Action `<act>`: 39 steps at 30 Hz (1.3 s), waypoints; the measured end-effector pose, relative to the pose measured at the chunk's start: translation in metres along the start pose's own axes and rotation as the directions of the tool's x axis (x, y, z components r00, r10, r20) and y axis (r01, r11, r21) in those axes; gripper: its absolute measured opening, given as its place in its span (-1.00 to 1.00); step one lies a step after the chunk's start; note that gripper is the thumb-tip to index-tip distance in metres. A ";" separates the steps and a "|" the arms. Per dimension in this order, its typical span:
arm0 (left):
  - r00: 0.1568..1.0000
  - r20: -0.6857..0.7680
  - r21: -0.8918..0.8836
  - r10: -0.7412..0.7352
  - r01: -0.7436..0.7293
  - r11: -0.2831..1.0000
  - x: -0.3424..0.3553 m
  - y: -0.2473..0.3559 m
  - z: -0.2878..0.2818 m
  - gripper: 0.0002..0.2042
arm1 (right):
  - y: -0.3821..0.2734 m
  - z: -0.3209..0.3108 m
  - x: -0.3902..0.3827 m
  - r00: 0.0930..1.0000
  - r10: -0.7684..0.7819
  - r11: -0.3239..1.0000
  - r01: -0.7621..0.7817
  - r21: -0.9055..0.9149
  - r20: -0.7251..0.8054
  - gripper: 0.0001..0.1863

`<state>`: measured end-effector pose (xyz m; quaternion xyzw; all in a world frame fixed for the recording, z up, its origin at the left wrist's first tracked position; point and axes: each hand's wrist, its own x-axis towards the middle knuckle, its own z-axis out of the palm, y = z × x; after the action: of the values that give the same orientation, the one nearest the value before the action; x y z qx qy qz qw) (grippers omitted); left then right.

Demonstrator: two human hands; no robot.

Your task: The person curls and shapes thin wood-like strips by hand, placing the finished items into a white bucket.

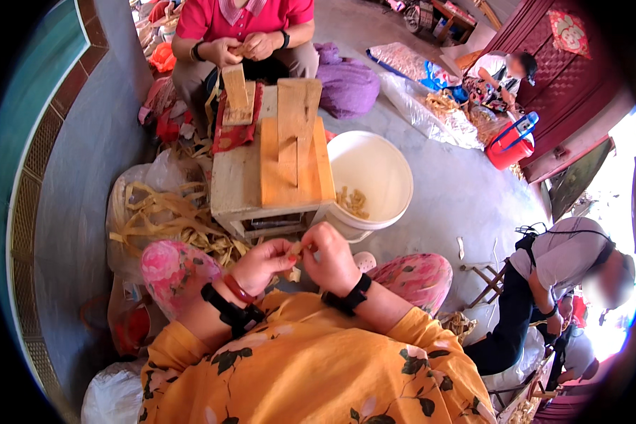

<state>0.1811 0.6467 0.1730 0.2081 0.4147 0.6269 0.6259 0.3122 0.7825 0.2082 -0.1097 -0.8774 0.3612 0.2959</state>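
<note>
My left hand (pixel 263 264) and my right hand (pixel 333 258) meet above my lap, fingers pinched together around a small tan folded strip (pixel 295 273). Its exact material and folds are too small to make out. A loose end hangs below the fingertips. Just beyond my hands stands a pale stool (pixel 234 192) bearing a wooden block with an upright board (pixel 297 162). To its right, a white bucket (pixel 396 173) holds several small tan folded pieces (pixel 353 203). Long tan strips (pixel 159 208) lie heaped in a clear plastic bag beside my left knee.
Across the stool a person in a red shirt (pixel 261 21) works with both hands near a second wooden stand (pixel 237 99). A purple cloth-covered bundle (pixel 346 85) sits behind the bucket. Other people sit at the right; a red bucket (pixel 505 152) stands farther off. A grey wall (pixel 85 177) bounds the left.
</note>
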 end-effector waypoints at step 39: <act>0.976 -0.046 0.631 0.213 -0.137 0.764 0.007 0.051 -0.004 -0.86 | -0.002 -0.037 0.023 0.968 -0.018 0.993 -0.013 0.121 0.250 -0.84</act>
<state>0.1455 0.6590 0.2085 0.4049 0.6126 0.5206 0.4356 0.3162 0.8113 0.2409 -0.0436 -0.8842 0.4247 0.1895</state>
